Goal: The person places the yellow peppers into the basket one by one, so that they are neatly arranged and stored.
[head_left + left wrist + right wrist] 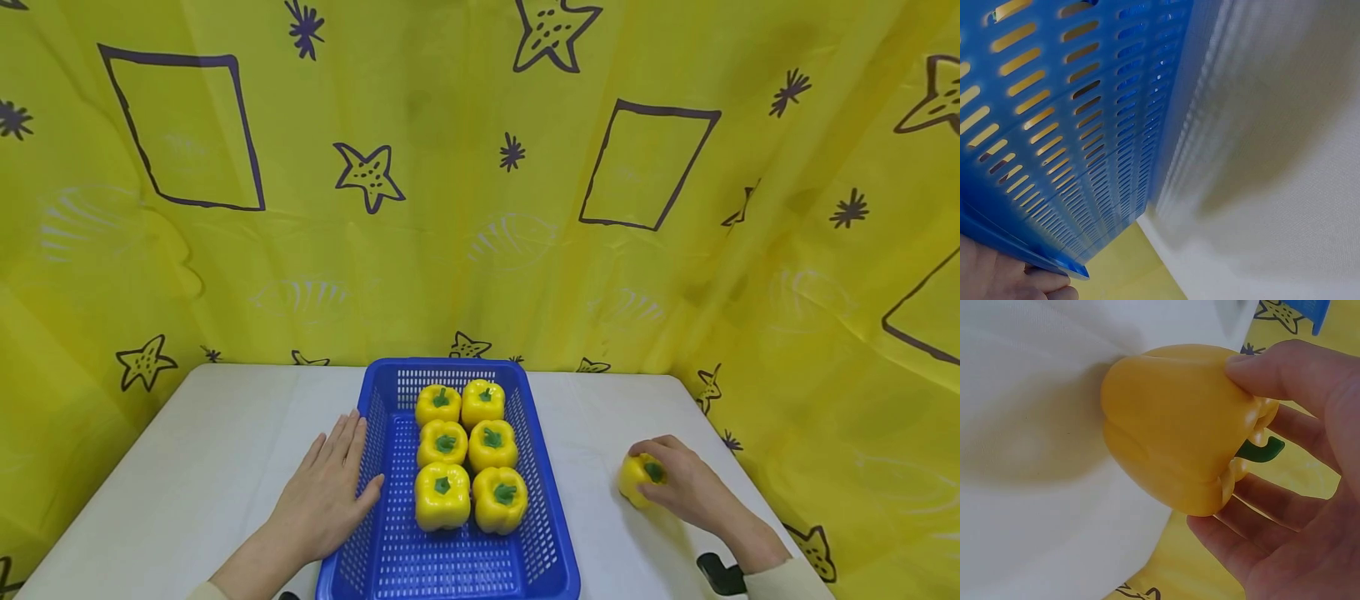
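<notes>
— Yellow curtain printed with stars and squares (480,208) behind, white tabletop (210,467) in front?
— Yes. Blue slotted plastic basket (390,550) at centre, six yellow bell peppers (471,454) inside in two rows, front part bare.
— Left hand (330,492)?
— Flat, fingers straight, pressed against basket's left wall.
— Right hand (678,483)?
— Curled round a seventh yellow pepper with green stem (1179,425), resting on table near right edge, well apart from basket.
</notes>
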A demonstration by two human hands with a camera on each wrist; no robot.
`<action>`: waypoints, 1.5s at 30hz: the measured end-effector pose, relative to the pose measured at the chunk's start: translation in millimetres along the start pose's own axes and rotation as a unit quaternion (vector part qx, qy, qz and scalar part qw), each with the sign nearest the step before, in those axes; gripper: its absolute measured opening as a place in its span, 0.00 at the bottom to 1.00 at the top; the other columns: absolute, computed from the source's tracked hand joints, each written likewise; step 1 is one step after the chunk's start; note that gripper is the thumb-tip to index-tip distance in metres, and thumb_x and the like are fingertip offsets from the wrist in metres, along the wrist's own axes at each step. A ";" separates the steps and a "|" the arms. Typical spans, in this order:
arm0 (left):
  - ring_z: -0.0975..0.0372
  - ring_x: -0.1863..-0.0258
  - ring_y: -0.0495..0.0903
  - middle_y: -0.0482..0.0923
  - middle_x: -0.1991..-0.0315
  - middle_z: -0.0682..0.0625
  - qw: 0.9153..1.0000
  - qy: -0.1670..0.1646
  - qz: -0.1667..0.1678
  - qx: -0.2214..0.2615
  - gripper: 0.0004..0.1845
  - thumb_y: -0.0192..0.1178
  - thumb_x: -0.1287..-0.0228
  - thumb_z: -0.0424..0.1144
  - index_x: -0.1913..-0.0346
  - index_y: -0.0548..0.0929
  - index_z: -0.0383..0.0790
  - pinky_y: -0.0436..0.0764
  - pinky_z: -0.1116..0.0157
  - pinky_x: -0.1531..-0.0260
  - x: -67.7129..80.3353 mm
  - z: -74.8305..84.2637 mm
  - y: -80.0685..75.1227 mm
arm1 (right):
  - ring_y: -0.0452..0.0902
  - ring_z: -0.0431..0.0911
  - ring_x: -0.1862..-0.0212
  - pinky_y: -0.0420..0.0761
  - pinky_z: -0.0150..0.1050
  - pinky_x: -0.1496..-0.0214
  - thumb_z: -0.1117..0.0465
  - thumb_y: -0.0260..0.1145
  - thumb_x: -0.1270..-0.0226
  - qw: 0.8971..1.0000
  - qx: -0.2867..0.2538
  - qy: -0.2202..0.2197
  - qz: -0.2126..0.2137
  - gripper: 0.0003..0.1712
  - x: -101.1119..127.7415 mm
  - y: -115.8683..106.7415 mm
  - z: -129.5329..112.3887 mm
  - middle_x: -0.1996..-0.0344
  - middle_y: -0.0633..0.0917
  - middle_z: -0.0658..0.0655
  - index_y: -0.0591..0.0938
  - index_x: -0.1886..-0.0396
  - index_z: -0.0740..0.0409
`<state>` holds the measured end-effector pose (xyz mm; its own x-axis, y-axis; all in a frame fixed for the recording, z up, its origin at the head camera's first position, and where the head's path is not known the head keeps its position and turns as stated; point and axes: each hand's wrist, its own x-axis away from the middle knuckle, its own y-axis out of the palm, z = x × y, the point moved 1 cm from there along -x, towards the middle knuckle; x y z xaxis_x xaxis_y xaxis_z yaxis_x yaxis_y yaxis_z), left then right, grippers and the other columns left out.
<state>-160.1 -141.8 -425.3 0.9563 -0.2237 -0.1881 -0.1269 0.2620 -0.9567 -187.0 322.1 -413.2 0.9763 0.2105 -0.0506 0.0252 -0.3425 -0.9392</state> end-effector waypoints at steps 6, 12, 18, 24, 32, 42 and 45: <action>0.41 0.23 0.53 0.53 0.23 0.34 1.000 -0.002 -0.004 0.000 0.42 0.54 0.30 0.54 0.24 0.56 0.29 0.54 0.40 0.26 0.3 0.0 0.5 | 0.78 0.49 0.53 0.82 0.53 0.48 0.64 0.75 0.47 1.000 0.002 -0.005 0.002 0.20 0.4 -0.9 -3.2 0.50 0.80 0.61 0.83 0.52 0.52; 0.41 0.23 0.53 0.53 0.23 0.34 1.000 -0.003 -0.005 -0.001 0.42 0.54 0.30 0.54 0.24 0.56 0.29 0.54 0.40 0.26 0.8 0.0 0.7 | 0.79 0.49 0.54 0.82 0.53 0.49 0.64 0.75 0.48 1.000 0.008 -0.023 0.010 0.21 0.5 -2.6 -5.4 0.50 0.80 0.61 0.83 0.53 0.52; 0.41 0.23 0.52 0.53 0.23 0.34 1.000 -0.003 -0.008 0.000 0.42 0.54 0.30 0.54 0.24 0.55 0.29 0.54 0.40 0.25 0.9 0.5 0.1 | 0.79 0.48 0.54 0.83 0.52 0.49 0.63 0.76 0.48 0.999 0.015 -0.037 0.019 0.21 1.4 -6.3 -10.6 0.51 0.81 0.59 0.83 0.53 0.50; 0.41 0.23 0.52 0.52 0.23 0.34 1.000 -0.001 -0.011 0.002 0.42 0.54 0.30 0.54 0.24 0.55 0.29 0.54 0.40 0.25 1.5 0.6 -0.2 | 0.78 0.46 0.55 0.83 0.50 0.50 0.64 0.76 0.49 0.998 0.022 -0.058 0.028 0.21 2.1 -10.7 -17.5 0.52 0.81 0.57 0.84 0.54 0.48; 0.41 0.23 0.52 0.52 0.22 0.34 1.000 0.002 -0.011 0.003 0.42 0.52 0.29 0.54 0.24 0.55 0.28 0.53 0.40 0.25 1.3 0.4 -0.7 | 0.78 0.43 0.55 0.84 0.46 0.52 0.64 0.76 0.49 0.994 0.037 -0.093 0.049 0.21 2.5 -16.6 -27.6 0.53 0.81 0.53 0.84 0.53 0.48; 0.41 0.23 0.52 0.52 0.23 0.33 1.000 0.003 -0.009 0.003 0.42 0.52 0.29 0.54 0.24 0.55 0.28 0.53 0.40 0.25 0.7 -1.2 -0.7 | 0.76 0.42 0.56 0.84 0.42 0.54 0.65 0.77 0.50 0.989 0.036 -0.130 0.057 0.22 2.8 -22.4 -42.2 0.54 0.80 0.51 0.84 0.55 0.44; 0.41 0.23 0.52 0.52 0.23 0.33 1.000 0.003 -0.005 0.004 0.42 0.52 0.29 0.54 0.24 0.55 0.28 0.53 0.40 0.25 0.6 -1.1 -0.9 | 0.76 0.42 0.56 0.84 0.42 0.54 0.65 0.76 0.51 0.988 0.036 -0.138 0.058 0.22 2.2 -23.5 -45.1 0.55 0.80 0.50 0.84 0.55 0.44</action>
<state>-159.8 -143.1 -424.8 0.9558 -0.2329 -0.1797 -0.1148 0.2671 -0.9568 -175.7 289.4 -375.9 0.8754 0.4192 -0.2407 -0.1079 -0.3158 -0.9427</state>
